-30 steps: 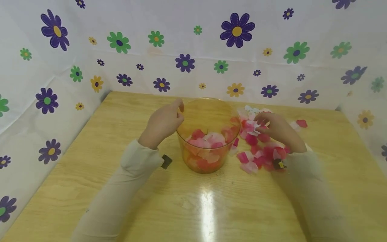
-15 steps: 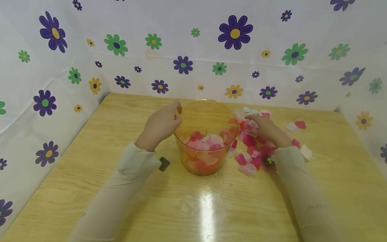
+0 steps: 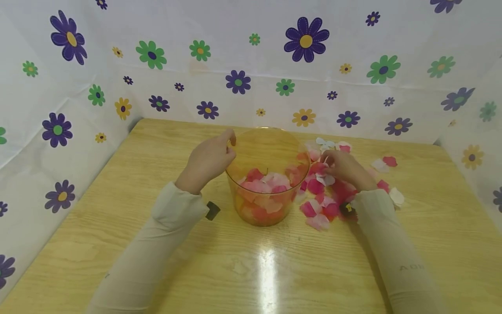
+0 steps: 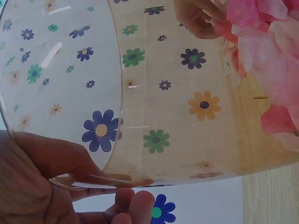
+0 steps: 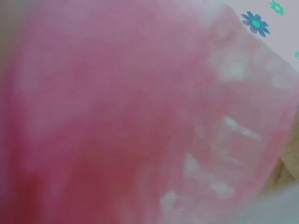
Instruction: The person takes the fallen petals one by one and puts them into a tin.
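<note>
A clear amber tub [image 3: 264,150] stands on the table with pink, red and pale artificial petals [image 3: 270,183] heaped in its bottom. My left hand [image 3: 208,159] grips the tub's left rim; in the left wrist view its thumb lies inside the wall and the fingers outside. Right of the tub is a loose pile of petals [image 3: 315,186]. My right hand [image 3: 347,168] is in this pile, its bent fingers pinching at petals. Through the tub wall, the left wrist view shows these curled fingers too. A blurred pink petal [image 5: 117,93] fills most of the right wrist view.
The wooden table [image 3: 219,270] is bounded at the back and sides by white cloth [image 3: 168,26] printed with flowers. A few stray petals [image 3: 390,161] lie beyond the right hand. A small black strap end [image 3: 212,211] juts from the left cuff.
My right hand has come left and down into the pile, its fingers have closed in, and some petals there have shifted. The left hand stays on the rim.
</note>
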`<state>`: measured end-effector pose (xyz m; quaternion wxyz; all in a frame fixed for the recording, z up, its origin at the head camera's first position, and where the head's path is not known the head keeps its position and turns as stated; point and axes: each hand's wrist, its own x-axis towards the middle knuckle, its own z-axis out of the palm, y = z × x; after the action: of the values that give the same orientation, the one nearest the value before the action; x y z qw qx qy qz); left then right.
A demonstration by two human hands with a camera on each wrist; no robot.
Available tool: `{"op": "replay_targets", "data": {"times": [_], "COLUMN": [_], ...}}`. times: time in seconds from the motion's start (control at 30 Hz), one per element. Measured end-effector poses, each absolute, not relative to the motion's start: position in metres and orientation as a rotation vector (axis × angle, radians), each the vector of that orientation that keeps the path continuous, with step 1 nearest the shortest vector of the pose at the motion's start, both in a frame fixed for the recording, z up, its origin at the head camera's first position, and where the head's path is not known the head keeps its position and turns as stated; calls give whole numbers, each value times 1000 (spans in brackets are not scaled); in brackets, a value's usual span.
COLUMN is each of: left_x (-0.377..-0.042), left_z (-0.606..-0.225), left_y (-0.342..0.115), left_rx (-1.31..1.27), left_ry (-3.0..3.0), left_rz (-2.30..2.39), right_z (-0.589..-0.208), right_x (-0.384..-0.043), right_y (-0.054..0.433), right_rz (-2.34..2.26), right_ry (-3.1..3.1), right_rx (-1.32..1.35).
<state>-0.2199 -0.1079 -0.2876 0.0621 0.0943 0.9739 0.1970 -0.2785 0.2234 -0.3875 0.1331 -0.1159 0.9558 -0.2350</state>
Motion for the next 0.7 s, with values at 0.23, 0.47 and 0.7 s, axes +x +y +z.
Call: {"op": "replay_targets", "data": {"times": [0.23, 0.47, 0.7], "left_x": [-221, -221, -221], "left_z": [-289, -290, -289], "left_y": [-108, -108, -107], "left_rx": [294, 301, 293], "left_ry": [2956, 2957, 2947], "left_rz": [588, 577, 579], "right_z": [-387, -380, -374], "right_x": [-276, -273, -271], "right_y": [226, 232, 239], "right_rz": [-744, -747, -767], "right_ry": [2778, 2773, 2806], "right_rx": [-358, -361, -305]}}
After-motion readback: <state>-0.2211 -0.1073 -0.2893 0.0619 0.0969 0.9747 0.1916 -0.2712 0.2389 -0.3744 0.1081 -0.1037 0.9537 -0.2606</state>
